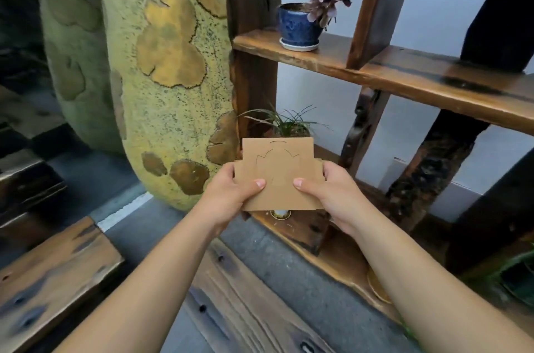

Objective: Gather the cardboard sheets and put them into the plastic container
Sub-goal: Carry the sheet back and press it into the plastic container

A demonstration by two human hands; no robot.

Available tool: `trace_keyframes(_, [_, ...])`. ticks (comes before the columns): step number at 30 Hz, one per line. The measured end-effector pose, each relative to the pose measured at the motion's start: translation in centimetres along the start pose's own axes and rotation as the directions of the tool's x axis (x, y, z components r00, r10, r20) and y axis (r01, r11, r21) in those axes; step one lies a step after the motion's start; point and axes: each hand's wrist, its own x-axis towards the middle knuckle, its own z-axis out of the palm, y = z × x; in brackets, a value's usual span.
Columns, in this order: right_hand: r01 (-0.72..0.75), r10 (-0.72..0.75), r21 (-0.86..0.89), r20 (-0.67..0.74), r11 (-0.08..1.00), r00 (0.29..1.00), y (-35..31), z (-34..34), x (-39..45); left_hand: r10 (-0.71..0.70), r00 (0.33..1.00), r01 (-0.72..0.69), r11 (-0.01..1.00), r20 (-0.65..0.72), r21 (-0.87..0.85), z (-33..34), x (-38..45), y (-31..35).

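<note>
A small stack of brown cardboard sheets (pixel 278 167) with die-cut lines is held upright in front of me, in the middle of the view. My left hand (pixel 231 192) grips its left edge, thumb on the front face. My right hand (pixel 329 193) grips the right edge in the same way. The sheets hang in the air in front of a low wooden shelf. No plastic container is in view.
A dark wooden shelf unit (pixel 404 75) stands ahead, with a blue potted succulent (pixel 302 26) on its upper board and a grassy plant (pixel 286 121) behind the sheets. A thick yellow-green column (pixel 150 63) rises at left. Wooden planks (pixel 52 269) lie on the grey floor.
</note>
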Motion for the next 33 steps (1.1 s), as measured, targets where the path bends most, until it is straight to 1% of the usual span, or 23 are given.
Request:
trace_keyframes(5, [0.001, 0.0, -0.003, 0.129, 1.0, 0.992, -0.9, 10.2, 0.2, -0.004, 0.991, 0.0, 1.0, -0.133, -0.029, -9.8, -2.8, -0.7])
trace_keyframes(10, [0.018, -0.002, -0.058, 0.26, 0.998, 0.966, -1.1, 20.7, 0.6, -0.015, 0.962, 0.005, 0.999, -0.273, -0.04, -19.6, -6.3, -2.2])
trace_keyframes(13, [0.039, 0.004, -0.115, 0.353, 0.993, 0.935, -1.0, 26.9, 0.6, -0.045, 0.923, 0.027, 0.998, -0.381, -0.053, -24.8, -9.0, -3.2])
trace_keyframes(16, [0.047, 0.022, -0.143, 0.448, 0.989, 0.894, -0.9, 31.9, 0.3, -0.053, 0.87, 0.062, 0.998, -0.49, 0.001, -29.0, -11.7, -3.7])
trace_keyframes(18, [0.057, 0.028, -0.156, 0.496, 0.986, 0.868, -1.0, 34.3, -0.1, -0.062, 0.849, 0.093, 0.995, -0.524, 0.032, -30.8, -13.2, -3.7])
trace_keyframes(19, [0.069, 0.026, -0.158, 0.532, 0.985, 0.847, -1.0, 36.4, -0.3, -0.064, 0.829, 0.106, 0.993, -0.556, 0.043, -32.3, -14.5, -3.9])
trace_keyframes(20, [0.072, 0.027, -0.162, 0.541, 0.984, 0.841, -1.2, 37.3, -0.6, -0.055, 0.821, 0.106, 0.993, -0.569, 0.056, -32.8, -15.0, -3.9])
trace_keyframes(23, [0.091, 0.032, -0.168, 0.613, 0.981, 0.79, -0.9, 41.3, -1.1, -0.059, 0.756, 0.139, 0.988, -0.652, 0.071, -35.1, -17.3, -4.5])
trace_keyframes(27, [0.099, 0.072, -0.195, 0.714, 0.976, 0.697, -0.2, 46.6, -1.4, -0.119, 0.637, 0.196, 0.98, -0.762, 0.01, -37.6, -20.2, -5.9])
trace_keyframes(30, [0.087, 0.1, -0.189, 0.793, 0.978, 0.602, 0.5, 50.3, -1.4, -0.154, 0.545, 0.208, 0.977, -0.824, -0.046, -39.2, -22.2, -6.9])
trace_keyframes(33, [0.106, 0.116, -0.192, 0.863, 0.976, 0.491, 0.8, 54.1, -1.6, -0.195, 0.42, 0.199, 0.973, -0.886, -0.12, -40.3, -24.0, -7.6])
